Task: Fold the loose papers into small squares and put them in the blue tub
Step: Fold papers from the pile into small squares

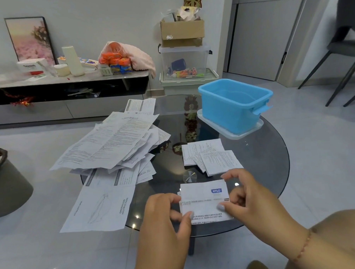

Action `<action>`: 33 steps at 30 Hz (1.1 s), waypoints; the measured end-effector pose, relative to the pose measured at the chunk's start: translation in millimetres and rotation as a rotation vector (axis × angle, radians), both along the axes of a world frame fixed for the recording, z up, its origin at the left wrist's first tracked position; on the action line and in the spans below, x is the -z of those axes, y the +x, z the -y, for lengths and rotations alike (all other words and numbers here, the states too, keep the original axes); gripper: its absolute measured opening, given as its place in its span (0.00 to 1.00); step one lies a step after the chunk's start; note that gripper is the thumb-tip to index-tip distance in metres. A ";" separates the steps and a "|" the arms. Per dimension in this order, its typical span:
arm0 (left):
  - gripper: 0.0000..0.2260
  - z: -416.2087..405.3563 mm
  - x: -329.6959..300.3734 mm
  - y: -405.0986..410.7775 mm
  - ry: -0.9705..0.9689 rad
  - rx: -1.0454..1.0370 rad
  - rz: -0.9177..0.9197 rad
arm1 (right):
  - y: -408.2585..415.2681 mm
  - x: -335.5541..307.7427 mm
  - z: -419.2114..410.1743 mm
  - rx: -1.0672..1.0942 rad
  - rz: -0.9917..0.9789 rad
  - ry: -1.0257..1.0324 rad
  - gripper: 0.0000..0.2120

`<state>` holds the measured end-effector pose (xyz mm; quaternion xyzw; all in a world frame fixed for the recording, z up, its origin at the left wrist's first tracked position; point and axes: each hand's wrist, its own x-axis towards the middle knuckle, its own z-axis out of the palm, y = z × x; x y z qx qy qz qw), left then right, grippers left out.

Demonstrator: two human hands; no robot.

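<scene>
A: What could go wrong from here?

B: The folded leaflet [205, 200] is pinched at 2 edges only, so it may spring open if either grip slackens, and a loose fold would not stay a small square. It also sits near the close rim of the glass table [274, 157], so a slip could send it to the floor.

A: Where is it relative to the fingers?

B: Between them. The left hand [167, 213] pinches its left edge, thumb on top and fingers curled beneath. The right hand [241, 194] clamps its right edge, thumb pressed on the face near the barcode, index finger hooked over the upper corner.

A: And the rest?

B: About 3 folded squares [210, 156] lie just beyond the right hand's fingertips, not yet in the blue tub [235, 104], which stands well beyond them. I judge they could be forgotten there. The loose papers [112, 142] are heaped beyond and left of the left hand's fingers.
</scene>
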<state>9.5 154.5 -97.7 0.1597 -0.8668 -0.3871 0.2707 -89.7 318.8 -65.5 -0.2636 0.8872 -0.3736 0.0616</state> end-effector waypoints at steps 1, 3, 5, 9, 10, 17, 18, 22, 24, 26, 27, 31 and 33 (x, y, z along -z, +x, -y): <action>0.16 -0.7 -0.1 0.0 -0.015 0.004 -0.003 | 0.3 -0.1 1.1 -0.009 -0.010 0.015 0.20; 0.19 -1.6 0.3 0.0 -0.045 0.012 0.006 | -0.4 -0.5 1.9 -0.036 -0.024 0.046 0.20; 0.21 -1.2 2.6 -0.1 -0.073 0.023 -0.007 | -1.9 -0.2 2.7 -0.057 -0.046 0.059 0.17; 0.25 0.5 7.2 0.5 -0.121 0.040 -0.050 | -3.0 2.2 4.6 -0.059 -0.031 0.108 0.09; 0.25 1.8 9.1 0.1 -0.145 0.042 -0.054 | -3.9 2.7 5.4 -0.063 -0.037 0.116 0.09; 0.12 12.6 20.0 -6.7 -0.278 0.099 -0.056 | -7.7 14.3 8.5 -0.086 -0.298 0.207 0.08; 0.12 13.9 18.5 -7.3 -0.282 0.111 -0.051 | -6.8 13.1 7.0 -0.096 -0.387 0.192 0.09; 0.13 23.8 14.2 -9.1 -0.322 0.174 -0.068 | -4.6 9.5 1.5 -0.368 -0.508 0.173 0.21; 0.13 33.1 12.8 -11.0 -0.344 0.207 -0.079 | 0.5 9.3 1.0 -0.477 -0.541 0.318 0.31; 0.13 41.3 8.5 -10.3 -0.389 0.253 -0.100 | 4.7 10.1 1.3 -0.491 -0.604 0.436 0.39; 0.15 43.9 6.4 -8.3 -0.431 0.291 -0.121 | 7.0 11.7 1.4 -0.487 -0.631 0.470 0.40; 0.17 43.0 3.8 5.6 -0.549 0.429 -0.166 | 10.9 20.3 6.5 -0.475 -0.803 0.455 0.34; 0.20 40.0 9.7 10.1 -0.589 0.472 -0.136 | 12.8 23.2 8.3 -0.469 -0.805 0.428 0.31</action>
